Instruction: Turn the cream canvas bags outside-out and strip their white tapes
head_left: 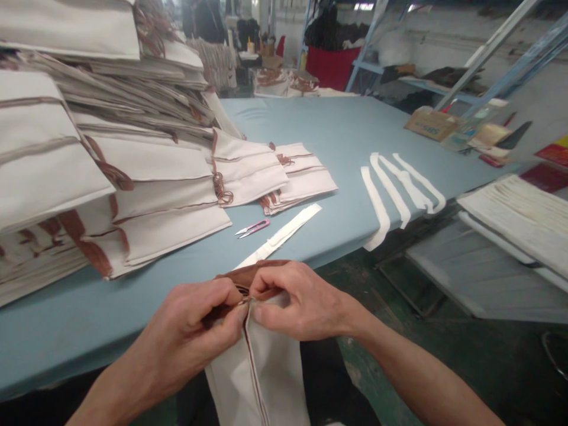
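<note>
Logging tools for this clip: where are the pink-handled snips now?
In the head view, the snips lie left of centre on the blue table, between the stacked pale pieces and a white strip.

A cream fabric piece [281, 367] extends downward, its brown-trimmed top pinched in fingers [268, 316] by the near edge of the desk [293, 124]. A dark-lined seam [254, 376] runs down its middle.
</note>
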A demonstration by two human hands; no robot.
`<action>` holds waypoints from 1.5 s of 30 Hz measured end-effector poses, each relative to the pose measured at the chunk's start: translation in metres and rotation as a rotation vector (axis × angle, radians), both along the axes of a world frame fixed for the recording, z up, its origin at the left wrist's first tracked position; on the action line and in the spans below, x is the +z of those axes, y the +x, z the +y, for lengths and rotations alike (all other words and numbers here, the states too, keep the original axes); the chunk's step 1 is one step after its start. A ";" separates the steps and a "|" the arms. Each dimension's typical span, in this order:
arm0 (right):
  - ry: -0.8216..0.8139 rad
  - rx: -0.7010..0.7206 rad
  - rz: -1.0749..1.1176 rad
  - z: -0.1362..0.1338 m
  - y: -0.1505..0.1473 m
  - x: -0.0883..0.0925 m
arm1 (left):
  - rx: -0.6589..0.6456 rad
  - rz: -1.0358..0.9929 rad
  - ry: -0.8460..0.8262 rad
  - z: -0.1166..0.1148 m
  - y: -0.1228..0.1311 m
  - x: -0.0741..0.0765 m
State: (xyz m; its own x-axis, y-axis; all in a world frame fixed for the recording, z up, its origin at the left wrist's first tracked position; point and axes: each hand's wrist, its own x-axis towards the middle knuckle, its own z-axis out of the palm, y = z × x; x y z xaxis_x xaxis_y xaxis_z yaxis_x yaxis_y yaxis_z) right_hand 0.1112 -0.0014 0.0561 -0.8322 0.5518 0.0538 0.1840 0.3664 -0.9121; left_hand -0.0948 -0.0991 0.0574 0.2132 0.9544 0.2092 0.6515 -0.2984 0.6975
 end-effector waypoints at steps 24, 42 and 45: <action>-0.172 -0.013 0.142 0.001 -0.007 -0.017 | -0.056 -0.001 -0.191 0.003 0.000 0.012; 0.500 -0.039 0.043 -0.004 0.002 -0.013 | -0.016 -0.034 -0.297 0.004 0.002 0.011; 0.456 -0.025 0.013 -0.004 0.003 -0.010 | -0.008 -0.036 -0.304 0.004 0.001 0.011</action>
State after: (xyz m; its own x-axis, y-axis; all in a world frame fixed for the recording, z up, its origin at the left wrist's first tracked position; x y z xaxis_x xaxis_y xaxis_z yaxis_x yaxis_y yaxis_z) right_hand 0.1144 -0.0053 0.0465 -0.8165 0.4896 0.3061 0.1877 0.7264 -0.6611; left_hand -0.0933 -0.0950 0.0683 0.2181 0.9728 -0.0782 0.6234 -0.0772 0.7781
